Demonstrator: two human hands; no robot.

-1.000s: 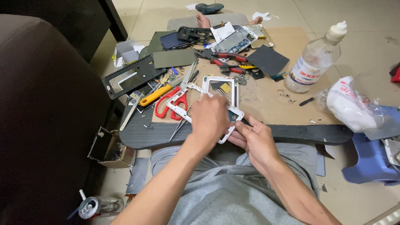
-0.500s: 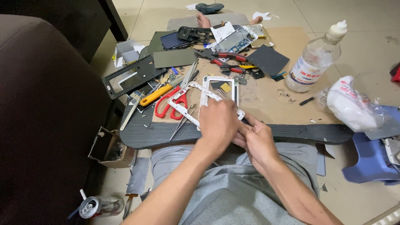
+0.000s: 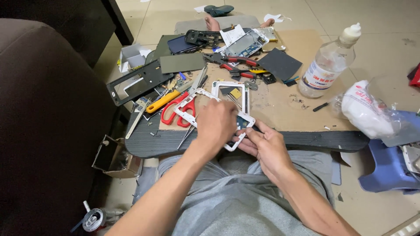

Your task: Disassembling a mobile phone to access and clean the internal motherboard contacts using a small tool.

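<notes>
Both of my hands hold a white phone frame (image 3: 191, 101) over the near edge of a dark board (image 3: 306, 140) on my lap. My left hand (image 3: 215, 124) covers the frame's middle from above, fingers curled on it. My right hand (image 3: 264, 146) grips the frame's near corner from below, thumb and fingers pinching the white edge. A bit of blue and dark circuitry shows between the hands. A second white frame (image 3: 231, 92) with a yellow part lies flat just beyond.
Red-handled scissors (image 3: 176, 110), a yellow utility knife (image 3: 162, 101), red pliers (image 3: 236, 65), phone parts and dark sheets crowd the cardboard (image 3: 302, 74). A clear bottle (image 3: 328, 65) and a white bag (image 3: 365, 111) stand at right. A brown sofa (image 3: 43, 131) is at left, a blue stool (image 3: 389, 168) at right.
The white frame has tilted and shifted slightly in my hands; my left hand has slid lower over its middle. My right hand stays at the near corner.
</notes>
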